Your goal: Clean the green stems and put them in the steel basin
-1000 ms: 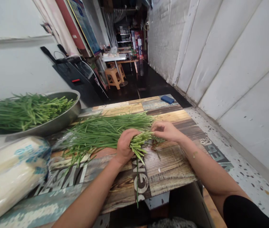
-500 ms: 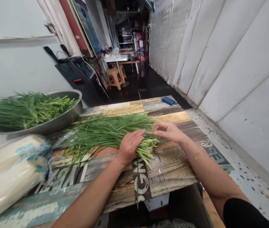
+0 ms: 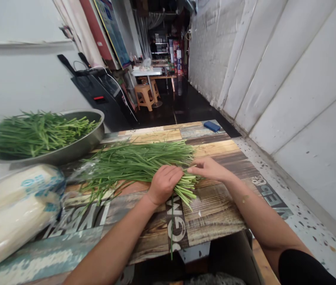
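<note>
A loose pile of long green chive stalks (image 3: 132, 162) lies across the patterned wooden table (image 3: 212, 213). My left hand (image 3: 165, 184) is curled over the cut ends of a bunch of these stalks, gripping them against the table. My right hand (image 3: 208, 169) sits just to the right, its fingers pinched on the ends of the same stalks. One thin stalk (image 3: 172, 229) hangs down toward the table's near edge.
A metal basin (image 3: 76, 148) full of green stalks stands at the back left. A plastic-wrapped white bundle (image 3: 14, 209) lies at the near left. A small blue object (image 3: 212, 126) rests at the table's far edge. White wall panels run along the right; stools and tables stand down the corridor.
My left hand has shifted a little to the right along the stalk ends, and my right hand has dropped lower onto them. The view has tilted slightly.
</note>
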Demonstrator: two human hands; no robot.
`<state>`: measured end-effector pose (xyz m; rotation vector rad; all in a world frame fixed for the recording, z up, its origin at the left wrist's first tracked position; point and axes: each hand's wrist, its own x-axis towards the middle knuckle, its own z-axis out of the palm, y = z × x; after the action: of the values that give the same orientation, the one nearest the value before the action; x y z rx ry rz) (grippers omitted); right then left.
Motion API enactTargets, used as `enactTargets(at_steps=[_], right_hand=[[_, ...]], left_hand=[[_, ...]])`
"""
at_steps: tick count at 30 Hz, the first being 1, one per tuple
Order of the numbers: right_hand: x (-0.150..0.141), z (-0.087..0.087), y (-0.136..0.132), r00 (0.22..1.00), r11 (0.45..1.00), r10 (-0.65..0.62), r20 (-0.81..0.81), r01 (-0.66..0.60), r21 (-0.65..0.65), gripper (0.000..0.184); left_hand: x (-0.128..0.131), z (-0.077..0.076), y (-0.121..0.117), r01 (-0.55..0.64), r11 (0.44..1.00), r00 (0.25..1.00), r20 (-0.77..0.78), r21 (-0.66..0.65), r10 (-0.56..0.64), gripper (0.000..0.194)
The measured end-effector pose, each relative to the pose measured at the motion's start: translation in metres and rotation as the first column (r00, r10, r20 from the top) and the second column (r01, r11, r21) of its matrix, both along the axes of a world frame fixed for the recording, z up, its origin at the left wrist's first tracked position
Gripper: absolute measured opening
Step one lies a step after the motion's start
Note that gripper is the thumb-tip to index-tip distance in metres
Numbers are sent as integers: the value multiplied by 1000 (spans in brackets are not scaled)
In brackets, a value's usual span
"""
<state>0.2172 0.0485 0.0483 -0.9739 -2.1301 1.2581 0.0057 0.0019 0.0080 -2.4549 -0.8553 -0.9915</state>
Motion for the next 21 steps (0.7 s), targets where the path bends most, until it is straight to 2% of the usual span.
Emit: enactTargets(at_steps=[2,5,13,18,21], right_hand=[[-5,-3,-1,997,999,-3,80,-1,50,47],[-10,-7,-1,990,997,52,131,-58,42,50],[4,-8,10,998,999,44,45,-45,15,54],[10,-8,16,998,988,-61,-26,57,-141,50],[8,-7,16,992,988,-121,-38,117,-95,47]], left_hand=[[1,1,0,15,1000,1000,-23,17,-15,21],[1,2,-1,39,999,998,-46,15,-39,22],[-2,2,-2,34,996,999,-3,-81,-34,18],[0,2,-2,23,997,999,29,-78,-21,18],[1,2,-2,18,996,999,43,-86,-15,20]])
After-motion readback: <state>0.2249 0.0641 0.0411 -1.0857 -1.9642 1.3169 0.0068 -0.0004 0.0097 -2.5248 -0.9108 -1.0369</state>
